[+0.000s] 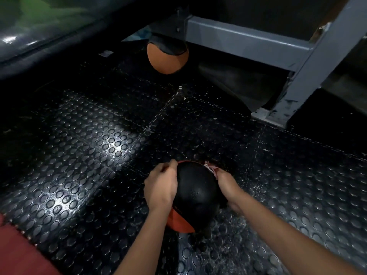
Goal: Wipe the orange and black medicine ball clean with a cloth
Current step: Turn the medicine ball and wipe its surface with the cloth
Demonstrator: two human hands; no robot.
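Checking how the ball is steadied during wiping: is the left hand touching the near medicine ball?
Touching. The head view shows the left hand lying against the left side of the near medicine ball, fingers over its edge, with no gap visible.
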